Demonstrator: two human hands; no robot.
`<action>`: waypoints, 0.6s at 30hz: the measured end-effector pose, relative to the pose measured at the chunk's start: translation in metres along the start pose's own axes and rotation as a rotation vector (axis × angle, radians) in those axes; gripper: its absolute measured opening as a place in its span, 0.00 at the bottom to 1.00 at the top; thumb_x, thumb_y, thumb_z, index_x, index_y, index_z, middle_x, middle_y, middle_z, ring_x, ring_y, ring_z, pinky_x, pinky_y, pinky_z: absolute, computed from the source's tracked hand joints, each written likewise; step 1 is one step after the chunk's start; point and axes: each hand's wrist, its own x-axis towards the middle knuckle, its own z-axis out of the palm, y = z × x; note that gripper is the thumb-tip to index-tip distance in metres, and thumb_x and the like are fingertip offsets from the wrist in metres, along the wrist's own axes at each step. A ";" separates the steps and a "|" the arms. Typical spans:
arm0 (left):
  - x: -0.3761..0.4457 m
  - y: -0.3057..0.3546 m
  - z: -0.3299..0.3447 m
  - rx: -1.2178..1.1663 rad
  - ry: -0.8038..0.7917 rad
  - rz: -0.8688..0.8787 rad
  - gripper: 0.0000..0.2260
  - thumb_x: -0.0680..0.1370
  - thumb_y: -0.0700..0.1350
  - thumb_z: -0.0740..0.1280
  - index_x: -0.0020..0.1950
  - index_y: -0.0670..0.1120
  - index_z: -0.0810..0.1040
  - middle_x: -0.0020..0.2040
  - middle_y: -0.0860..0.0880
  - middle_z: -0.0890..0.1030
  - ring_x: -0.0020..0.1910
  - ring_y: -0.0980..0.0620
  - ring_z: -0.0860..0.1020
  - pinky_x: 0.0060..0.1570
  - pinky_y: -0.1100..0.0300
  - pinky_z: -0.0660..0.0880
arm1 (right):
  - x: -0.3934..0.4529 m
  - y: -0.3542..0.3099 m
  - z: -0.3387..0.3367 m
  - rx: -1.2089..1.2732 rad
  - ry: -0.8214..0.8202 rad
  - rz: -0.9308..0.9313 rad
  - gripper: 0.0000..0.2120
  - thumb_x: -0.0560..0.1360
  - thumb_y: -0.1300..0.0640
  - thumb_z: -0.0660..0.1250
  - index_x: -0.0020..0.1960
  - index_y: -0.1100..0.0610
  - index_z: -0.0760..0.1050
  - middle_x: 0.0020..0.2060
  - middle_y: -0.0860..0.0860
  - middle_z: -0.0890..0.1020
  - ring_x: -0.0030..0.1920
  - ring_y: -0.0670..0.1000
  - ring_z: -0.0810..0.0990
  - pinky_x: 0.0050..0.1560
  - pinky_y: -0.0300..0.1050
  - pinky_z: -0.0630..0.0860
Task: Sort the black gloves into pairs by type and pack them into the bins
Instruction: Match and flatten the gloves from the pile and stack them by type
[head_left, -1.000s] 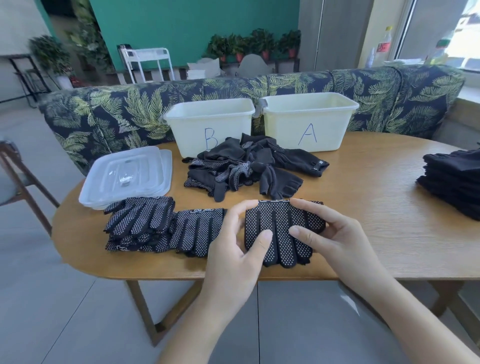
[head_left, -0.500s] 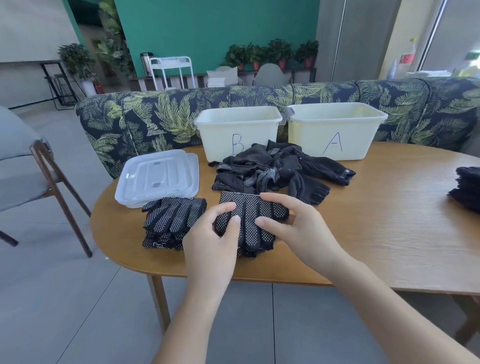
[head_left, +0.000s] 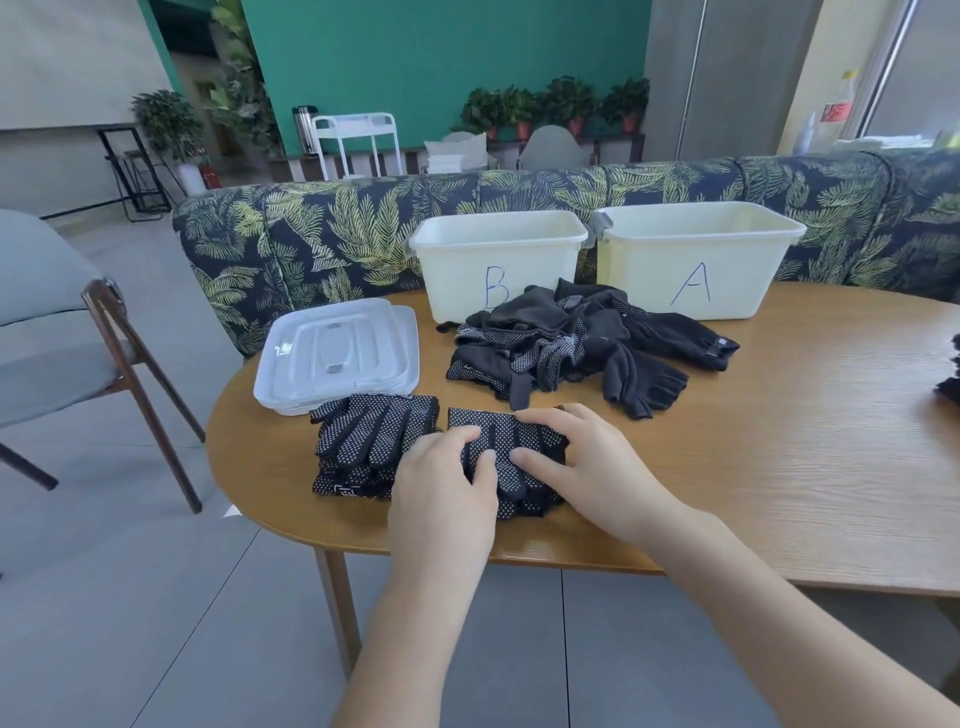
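- Black dotted gloves already paired (head_left: 375, 441) lie left, near the table edge.
- Left hand (head_left: 441, 483) and right hand (head_left: 582, 467) press flat, fingers extended, on the dotted pair (head_left: 498, 441); square its edges.
- Unsorted pile (head_left: 571, 348) waits before the bins.

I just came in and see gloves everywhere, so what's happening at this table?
A person is sorting black gloves. Both hands, left and right, press on a dotted pair near the table's front edge, beside another dotted stack. An unsorted heap lies before bins B and A.
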 end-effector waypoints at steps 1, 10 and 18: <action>0.000 0.000 0.001 0.015 -0.008 -0.009 0.13 0.80 0.50 0.69 0.64 0.52 0.82 0.61 0.53 0.81 0.61 0.53 0.77 0.54 0.68 0.64 | 0.000 0.002 0.001 -0.007 -0.009 0.008 0.21 0.78 0.42 0.69 0.71 0.42 0.73 0.59 0.45 0.73 0.63 0.49 0.70 0.65 0.44 0.68; -0.011 0.008 -0.006 0.200 0.056 -0.024 0.11 0.81 0.55 0.67 0.61 0.58 0.83 0.63 0.55 0.79 0.65 0.49 0.71 0.43 0.58 0.68 | -0.007 0.005 -0.001 -0.070 0.141 -0.100 0.20 0.77 0.39 0.66 0.69 0.40 0.75 0.72 0.41 0.67 0.73 0.48 0.59 0.72 0.51 0.58; -0.005 0.000 0.012 0.171 0.067 0.124 0.11 0.79 0.52 0.70 0.59 0.51 0.86 0.58 0.51 0.83 0.59 0.46 0.75 0.57 0.49 0.73 | -0.017 0.014 0.001 -0.136 0.139 -0.150 0.21 0.77 0.36 0.66 0.64 0.46 0.79 0.59 0.40 0.75 0.62 0.45 0.69 0.66 0.47 0.62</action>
